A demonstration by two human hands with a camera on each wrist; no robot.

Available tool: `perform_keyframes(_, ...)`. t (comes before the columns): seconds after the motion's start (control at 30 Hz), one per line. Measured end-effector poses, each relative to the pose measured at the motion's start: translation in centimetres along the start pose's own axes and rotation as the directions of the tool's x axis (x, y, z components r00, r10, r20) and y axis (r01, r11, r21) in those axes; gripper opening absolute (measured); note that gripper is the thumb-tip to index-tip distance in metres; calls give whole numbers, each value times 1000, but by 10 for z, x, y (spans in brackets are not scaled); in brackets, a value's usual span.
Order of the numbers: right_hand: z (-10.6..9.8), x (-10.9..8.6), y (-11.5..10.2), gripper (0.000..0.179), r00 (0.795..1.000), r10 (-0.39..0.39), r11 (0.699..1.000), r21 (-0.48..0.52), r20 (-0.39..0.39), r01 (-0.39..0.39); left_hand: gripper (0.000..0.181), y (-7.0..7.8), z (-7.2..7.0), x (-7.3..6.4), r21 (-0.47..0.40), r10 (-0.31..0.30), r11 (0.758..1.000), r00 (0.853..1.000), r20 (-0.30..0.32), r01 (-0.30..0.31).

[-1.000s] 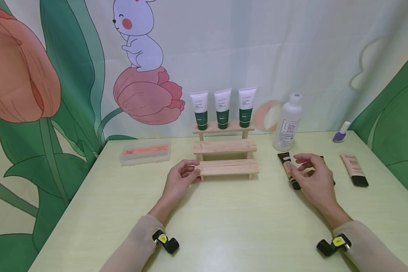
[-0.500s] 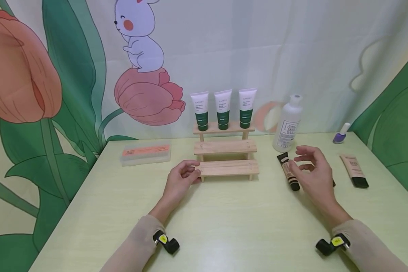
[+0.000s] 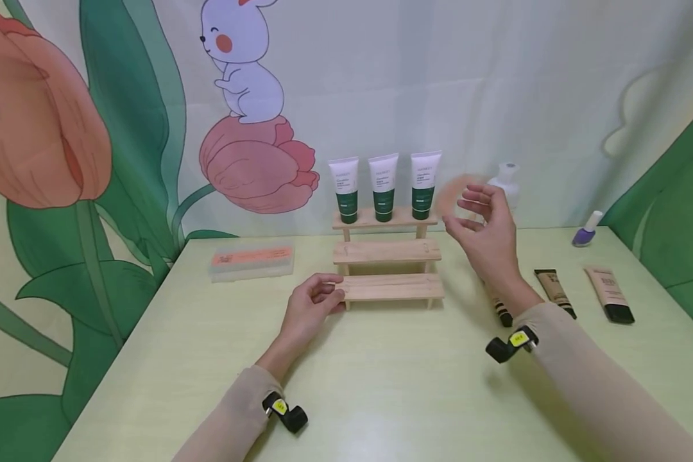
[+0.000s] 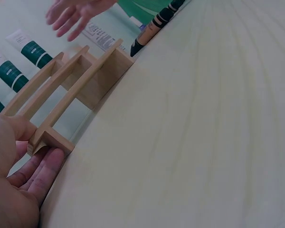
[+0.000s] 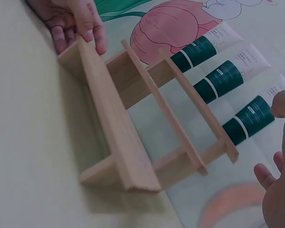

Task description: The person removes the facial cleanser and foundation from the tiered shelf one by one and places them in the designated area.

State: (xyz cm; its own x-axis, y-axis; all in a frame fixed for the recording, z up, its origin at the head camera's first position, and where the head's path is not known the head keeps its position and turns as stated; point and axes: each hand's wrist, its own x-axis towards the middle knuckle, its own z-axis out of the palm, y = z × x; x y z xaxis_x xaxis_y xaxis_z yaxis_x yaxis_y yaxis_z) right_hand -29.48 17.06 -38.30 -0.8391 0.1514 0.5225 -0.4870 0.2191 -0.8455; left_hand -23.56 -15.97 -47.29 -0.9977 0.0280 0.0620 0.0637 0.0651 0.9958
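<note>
A three-step wooden display stand [image 3: 387,251] stands at the middle of the table. My left hand [image 3: 306,311] grips the left end of its lowest step, thumb above and fingers below, as the left wrist view shows. Three white-and-green squeeze tubes [image 3: 384,187] stand upright, caps down, in a row on the top step. Up beside the rightmost squeeze tube [image 5: 249,121] hovers my right hand [image 3: 487,237], fingers apart and loosely bent, holding nothing. Behind it, a white bottle [image 3: 509,186] is mostly hidden.
A black-and-beige tube [image 3: 501,310] lies partly under the right forearm, another tube [image 3: 554,292] beside it. Farther right are a beige BB cream tube [image 3: 606,289] and purple nail polish [image 3: 584,235]. A flat clear box [image 3: 253,260] lies left. A printed curtain [image 3: 369,77] hangs behind.
My right hand has lifted off from above the black-and-beige tubes and moved up and left toward the top step. My left hand keeps its grip on the stand.
</note>
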Motion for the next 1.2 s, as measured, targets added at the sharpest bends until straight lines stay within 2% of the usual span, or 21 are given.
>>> perform_keyframes(0.17, 20, 20, -3, 68, 999, 33, 999, -4, 20, -32, 24, 1, 3, 0, -5, 4, 1000, 1000, 4, -4)
perform_keyframes(0.33, 32, 30, 1, 69, 996, 76, 997, -2, 42, -76, 24, 2, 7, 1, -17, 12, 1000, 1000, 6, -12)
perform_keyframes(0.57, 41, 36, 5, 65, 997, 68, 998, -13, 31, -67, 24, 5, 7, 0, -6, 17, 1000, 1000, 20, -17)
perform_keyframes(0.77, 50, 41, 2, 62, 997, 51, 998, -25, 52, -50, 24, 4, 4, 1, -2, 21, 1000, 1000, 17, -21)
perform_keyframes(1.0, 56, 37, 5, 59, 995, 81, 994, -81, 55, -76, 24, 0, 1, 1, -3, 4, 1000, 1000, 13, -4)
perform_keyframes(1.2, 59, 35, 2, 59, 997, 63, 993, -100, 53, -58, 24, 0, -1, 1, 6, 8, 1000, 1000, 2, -8)
